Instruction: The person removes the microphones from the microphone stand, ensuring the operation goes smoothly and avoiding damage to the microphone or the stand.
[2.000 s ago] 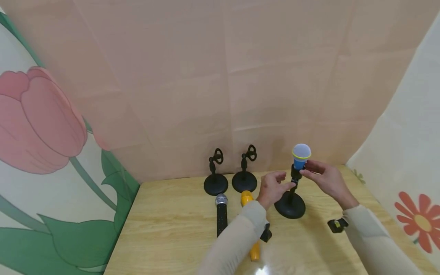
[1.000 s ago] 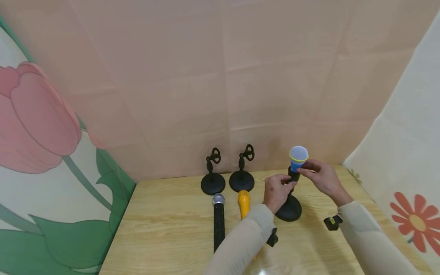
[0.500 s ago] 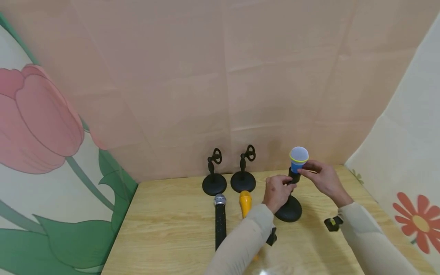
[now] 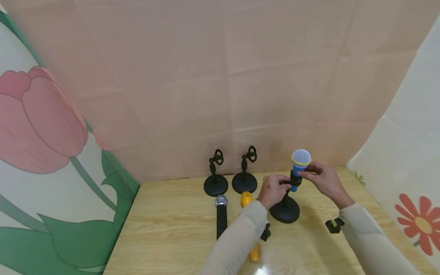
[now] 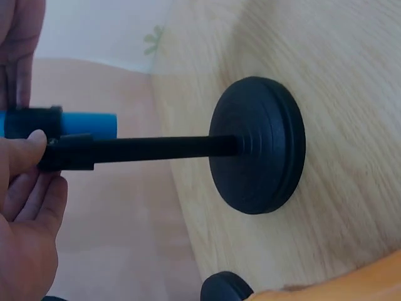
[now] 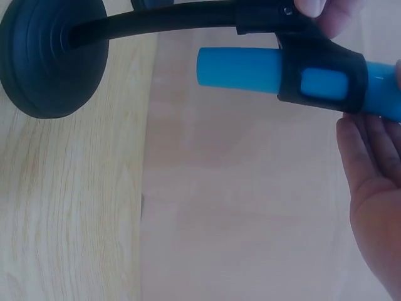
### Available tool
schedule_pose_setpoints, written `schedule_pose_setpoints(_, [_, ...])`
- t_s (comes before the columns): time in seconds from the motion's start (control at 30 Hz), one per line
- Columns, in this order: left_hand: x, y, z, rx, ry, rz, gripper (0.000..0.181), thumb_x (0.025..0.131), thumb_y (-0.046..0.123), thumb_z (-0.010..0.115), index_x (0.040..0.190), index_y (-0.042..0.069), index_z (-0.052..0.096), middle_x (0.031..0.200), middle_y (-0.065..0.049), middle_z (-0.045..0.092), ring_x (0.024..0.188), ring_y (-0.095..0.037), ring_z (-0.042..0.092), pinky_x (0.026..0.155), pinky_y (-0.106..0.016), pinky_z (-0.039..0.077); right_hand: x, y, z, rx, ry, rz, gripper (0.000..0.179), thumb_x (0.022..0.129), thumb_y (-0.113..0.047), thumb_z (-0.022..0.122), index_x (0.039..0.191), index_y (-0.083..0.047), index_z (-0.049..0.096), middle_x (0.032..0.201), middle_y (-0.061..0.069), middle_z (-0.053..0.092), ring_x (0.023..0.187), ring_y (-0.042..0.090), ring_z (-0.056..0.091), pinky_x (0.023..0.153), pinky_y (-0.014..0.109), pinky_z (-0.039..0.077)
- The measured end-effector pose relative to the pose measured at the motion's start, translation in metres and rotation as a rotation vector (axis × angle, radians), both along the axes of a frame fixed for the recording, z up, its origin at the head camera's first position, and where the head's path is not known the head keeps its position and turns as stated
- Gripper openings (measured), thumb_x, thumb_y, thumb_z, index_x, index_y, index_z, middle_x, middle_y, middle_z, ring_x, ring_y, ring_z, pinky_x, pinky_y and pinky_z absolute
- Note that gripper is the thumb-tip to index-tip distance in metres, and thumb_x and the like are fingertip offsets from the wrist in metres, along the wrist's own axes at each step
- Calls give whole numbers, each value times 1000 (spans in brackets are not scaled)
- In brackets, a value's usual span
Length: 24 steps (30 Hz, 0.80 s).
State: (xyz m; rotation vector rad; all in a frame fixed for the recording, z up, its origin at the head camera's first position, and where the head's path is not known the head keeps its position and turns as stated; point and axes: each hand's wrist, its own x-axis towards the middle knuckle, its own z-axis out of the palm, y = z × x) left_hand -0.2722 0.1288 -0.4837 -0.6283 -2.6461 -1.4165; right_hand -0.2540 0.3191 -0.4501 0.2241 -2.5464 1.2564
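A blue toy microphone (image 4: 301,157) with a pale head and yellow ring sits in the black clip (image 6: 356,84) of a desk microphone stand (image 4: 284,211). Its blue tail end (image 6: 238,69) sticks out below the clip. My left hand (image 4: 273,190) pinches the top of the stand's post just under the clip, thumb on one side and fingers on the other. With thumb and fingers, my right hand (image 4: 326,183) holds the blue handle right above the clip. The stand's round base (image 5: 257,145) rests on the table, tilt hard to judge.
Two more black microphone stands (image 4: 215,185) (image 4: 244,182) stand at the table's back edge. A black microphone (image 4: 221,219) with a silver head and an orange microphone (image 4: 246,198) lie before them on the wooden table (image 4: 165,221). My left forearm partly covers both.
The blue microphone's tail end now shows below the clip, where it was hidden before. My left hand has closed on the post since two seconds ago. The stand's base has shifted slightly left.
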Motion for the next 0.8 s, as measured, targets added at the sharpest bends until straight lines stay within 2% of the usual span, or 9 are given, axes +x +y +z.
schedule_pose_setpoints(0.1, [-3,-4,0,-8,-2,-27,16,91,17,76,106,18,79,97,13,75,83,7,63,73,-7,47,0,-1,0,-4,-3,-1,42,92,-26,75,117,7,67,109,26,70,107,46,64,72,13,47])
schedule_pose_setpoints(0.17, [-4,-6,1,-15,-7,-40,17,91,16,75,108,19,79,99,13,74,85,7,63,73,-7,48,1,-1,0,-9,-6,-6,42,91,-26,76,117,6,67,110,26,70,105,40,66,72,13,47])
schedule_pose_setpoints(0.27, [-4,-9,3,-23,-22,-53,19,92,15,74,109,19,79,102,14,74,87,6,64,74,-7,48,1,-1,-1,-26,-11,-13,44,90,-27,77,118,6,67,111,26,70,99,17,67,72,13,48])
schedule_pose_setpoints(0.33, [-3,-10,5,-26,-31,-58,19,92,14,73,110,19,79,103,13,73,88,5,64,74,-7,48,1,-1,-2,-41,-8,-13,45,90,-26,77,118,7,67,111,27,69,94,2,62,72,13,49])
schedule_pose_setpoints(0.4, [-3,-10,6,-36,-38,-58,20,92,15,73,111,19,78,105,14,73,89,5,64,75,-7,48,1,-1,-3,-50,-2,-13,44,90,-25,78,117,7,67,111,27,69,91,-6,59,72,12,49])
schedule_pose_setpoints(0.47, [-3,-11,7,-42,-48,-58,20,92,15,73,111,19,78,106,14,73,90,5,64,75,-8,49,1,-2,-3,-52,4,-14,43,89,-24,78,116,7,67,110,27,70,91,-4,60,72,12,49])
schedule_pose_setpoints(0.53, [-3,-11,8,-51,-56,-59,20,93,15,73,112,20,78,107,14,73,90,5,64,76,-8,49,1,-3,-3,-47,0,-18,43,90,-25,78,117,7,67,110,26,70,95,5,64,72,13,49])
schedule_pose_setpoints(0.63, [-4,-11,8,-57,-66,-62,21,93,16,72,112,20,78,107,15,73,90,5,64,76,-9,49,2,-3,2,-26,-17,-38,44,91,-31,76,118,3,68,111,24,70,97,9,64,72,14,48])
schedule_pose_setpoints(0.8, [-5,-11,7,-39,-84,-67,21,93,16,71,112,20,78,104,14,73,87,4,63,76,-11,50,1,-2,9,20,5,-41,41,93,-33,73,117,1,69,109,21,72,90,-1,60,71,19,48])
